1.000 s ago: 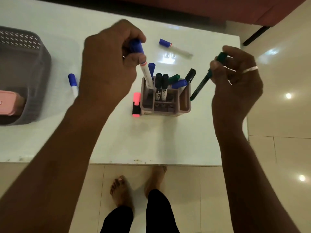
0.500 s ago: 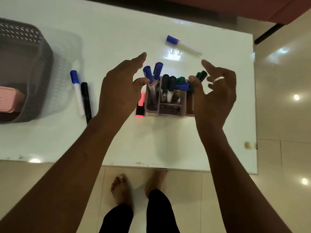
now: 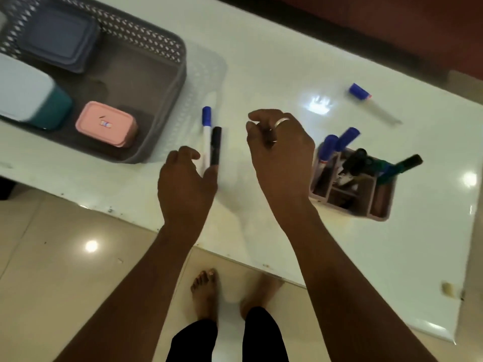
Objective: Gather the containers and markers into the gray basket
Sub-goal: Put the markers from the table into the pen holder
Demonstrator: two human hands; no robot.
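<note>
The gray basket [image 3: 167, 82] sits at the left of the white table and holds a pink container [image 3: 105, 124], a dark blue container [image 3: 60, 40] and a teal container with a pale lid [image 3: 28, 97]. A blue-capped marker [image 3: 207, 126] and a black marker [image 3: 216, 148] lie side by side just right of the basket. My left hand [image 3: 185, 184] is open, its fingertips at the near ends of these two markers. My right hand [image 3: 281, 150] hovers open between them and the pink pen holder [image 3: 350, 199], which is full of markers. Another blue-capped marker [image 3: 371, 103] lies farther right.
The table's near edge [image 3: 146, 220] runs diagonally under my wrists, with tiled floor and my bare feet [image 3: 206, 288] below. A dark wall edge lies beyond the table's far side.
Both hands have let go of the markers in the pen holder and moved left to the two loose markers by the basket. The view has swung left, showing the basket's contents.
</note>
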